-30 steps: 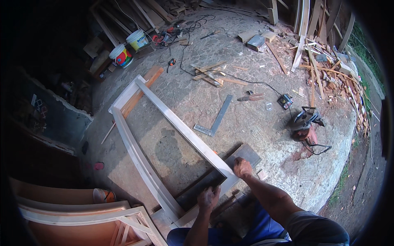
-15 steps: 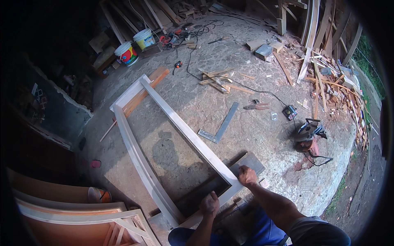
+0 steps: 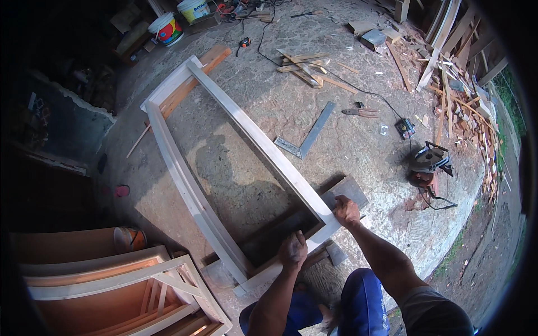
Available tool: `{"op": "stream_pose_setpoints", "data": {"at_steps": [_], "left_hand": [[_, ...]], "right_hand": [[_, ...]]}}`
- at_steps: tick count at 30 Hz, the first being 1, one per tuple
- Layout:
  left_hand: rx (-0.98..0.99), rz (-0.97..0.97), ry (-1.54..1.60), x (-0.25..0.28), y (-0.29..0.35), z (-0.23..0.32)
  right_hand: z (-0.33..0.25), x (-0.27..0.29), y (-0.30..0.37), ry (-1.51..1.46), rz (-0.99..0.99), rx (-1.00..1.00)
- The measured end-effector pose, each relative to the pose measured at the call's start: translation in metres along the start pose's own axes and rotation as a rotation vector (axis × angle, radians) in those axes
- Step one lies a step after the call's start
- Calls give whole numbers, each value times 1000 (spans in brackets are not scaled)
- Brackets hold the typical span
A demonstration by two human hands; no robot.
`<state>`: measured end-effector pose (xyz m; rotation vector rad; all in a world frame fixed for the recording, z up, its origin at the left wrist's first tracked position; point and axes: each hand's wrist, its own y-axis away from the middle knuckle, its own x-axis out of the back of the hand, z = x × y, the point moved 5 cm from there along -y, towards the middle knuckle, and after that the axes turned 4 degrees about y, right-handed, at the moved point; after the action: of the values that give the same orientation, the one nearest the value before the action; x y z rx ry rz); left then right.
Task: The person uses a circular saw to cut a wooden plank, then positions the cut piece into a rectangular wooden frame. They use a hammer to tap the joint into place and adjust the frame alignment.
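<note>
View tipped downward; frame (image 3: 263,140) scarcely shifted against floor (image 3: 375,168). Frame, 10 to 5 o'clock: outline seemingly assembled, remaining work unclear. Left hand (image 3: 293,250) clasping near rail (image 3: 318,238), 6 o'clock; right hand (image 3: 346,210) curled at 4 o'clock corner (image 3: 330,225), hold unclear.

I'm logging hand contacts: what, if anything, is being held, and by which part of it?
The wooden frame: the left hand has its grip on the near rail, the right hand on the near right corner.
</note>
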<state>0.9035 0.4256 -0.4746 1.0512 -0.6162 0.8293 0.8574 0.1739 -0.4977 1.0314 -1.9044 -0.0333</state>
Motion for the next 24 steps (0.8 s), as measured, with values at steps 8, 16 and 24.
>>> {"op": "stream_pose_setpoints", "data": {"at_steps": [8, 16, 24], "left_hand": [[-237, -337, 385, 90, 81, -94], [866, -65, 1055, 187, 351, -284], [849, -274, 1240, 202, 499, -337]], "right_hand": [[-5, 41, 126, 33, -6, -41], [119, 127, 409, 884, -746, 125], [115, 190, 454, 730, -776, -84]]}}
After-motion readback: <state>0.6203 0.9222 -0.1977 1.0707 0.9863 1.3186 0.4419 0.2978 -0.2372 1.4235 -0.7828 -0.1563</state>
